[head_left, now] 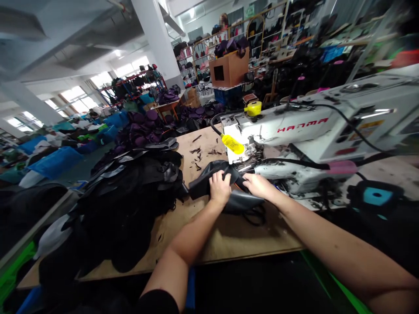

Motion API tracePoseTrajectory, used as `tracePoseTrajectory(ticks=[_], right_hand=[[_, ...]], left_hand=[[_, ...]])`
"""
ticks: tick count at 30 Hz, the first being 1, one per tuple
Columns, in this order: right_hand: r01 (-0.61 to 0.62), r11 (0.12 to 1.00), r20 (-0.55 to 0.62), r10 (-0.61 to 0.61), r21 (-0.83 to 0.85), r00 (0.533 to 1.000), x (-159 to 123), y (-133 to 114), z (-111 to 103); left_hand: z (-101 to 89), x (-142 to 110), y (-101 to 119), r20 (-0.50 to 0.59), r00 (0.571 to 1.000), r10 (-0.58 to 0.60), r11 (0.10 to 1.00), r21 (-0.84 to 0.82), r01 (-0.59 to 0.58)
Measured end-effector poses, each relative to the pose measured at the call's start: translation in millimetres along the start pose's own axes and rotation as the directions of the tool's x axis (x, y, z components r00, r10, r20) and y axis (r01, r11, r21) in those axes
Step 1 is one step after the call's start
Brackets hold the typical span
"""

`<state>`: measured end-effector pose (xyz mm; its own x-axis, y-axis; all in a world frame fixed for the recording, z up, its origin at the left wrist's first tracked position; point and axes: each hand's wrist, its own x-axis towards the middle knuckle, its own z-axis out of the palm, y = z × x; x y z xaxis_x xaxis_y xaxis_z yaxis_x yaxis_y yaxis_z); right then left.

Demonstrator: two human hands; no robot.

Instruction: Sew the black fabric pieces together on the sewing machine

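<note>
A black bag piece (240,201) with a thin orange edge lies under the head of a white sewing machine (271,135). My left hand (220,186) grips its upper folds, the fingers curled into the dark material. On the other side, close to the machine's narrow arm, my right hand (257,185) pinches the edge of the same piece. Black straps (257,216) hang from it onto the wooden table. The needle area is partly hidden by the machine head and a yellow-covered lamp (233,144).
A heap of black cut pieces (131,196) covers the left of the wooden table (183,224). Dark scraps (196,152) lie behind the work. A cardboard box (229,69) topped with purple bags, a pillar (157,39) and shelves stand further back.
</note>
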<state>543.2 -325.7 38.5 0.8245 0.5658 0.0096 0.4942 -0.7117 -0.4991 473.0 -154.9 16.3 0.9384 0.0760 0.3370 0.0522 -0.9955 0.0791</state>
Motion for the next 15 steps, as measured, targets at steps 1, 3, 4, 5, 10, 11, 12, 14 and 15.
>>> tracePoseTrajectory(ticks=[1, 3, 4, 5, 10, 11, 12, 14, 15], right_hand=[[-0.014, 0.999, 0.007, 0.014, -0.038, 1.0, -1, -2, -2], [-0.057, 0.99, 0.025, 0.061, -0.129, 0.998, -4, -5, -5], [-0.075, 0.983, 0.032, 0.081, -0.17, 0.996, -6, -7, -6], [-0.086, 0.976, 0.035, 0.095, -0.2, 0.995, -7, -8, -7], [-0.064, 0.99, 0.039, 0.069, -0.122, 0.997, -8, -10, -7], [-0.056, 0.995, 0.036, 0.06, -0.085, 0.998, -7, -10, -6], [-0.05, 0.998, 0.032, 0.051, -0.049, 0.998, -5, -8, -5], [-0.038, 0.999, 0.017, 0.038, 0.012, 0.999, -1, -5, -3], [-0.03, 0.999, 0.008, 0.03, 0.037, 1.0, 2, -4, -1]], left_hand=[[-1.8, 3, -7, 0.03, 0.999, 0.043, 0.998, 0.043, -0.045], [-9.9, 8, -21, 0.087, 0.984, 0.153, 0.982, 0.1, -0.161], [-15.9, 11, -28, 0.122, 0.968, 0.218, 0.966, 0.117, -0.232], [-22.7, 15, -33, 0.169, 0.943, 0.288, 0.942, 0.125, -0.31], [-60.7, 43, -39, 0.438, 0.731, 0.524, 0.796, 0.056, -0.603], [-66.9, 49, -36, 0.465, 0.706, 0.534, 0.782, 0.045, -0.621], [-71.9, 54, -31, 0.486, 0.69, 0.536, 0.775, 0.042, -0.631], [-77.9, 61, -19, 0.51, 0.685, 0.52, 0.771, 0.063, -0.633], [-78.7, 62, -12, 0.512, 0.696, 0.503, 0.777, 0.085, -0.624]])
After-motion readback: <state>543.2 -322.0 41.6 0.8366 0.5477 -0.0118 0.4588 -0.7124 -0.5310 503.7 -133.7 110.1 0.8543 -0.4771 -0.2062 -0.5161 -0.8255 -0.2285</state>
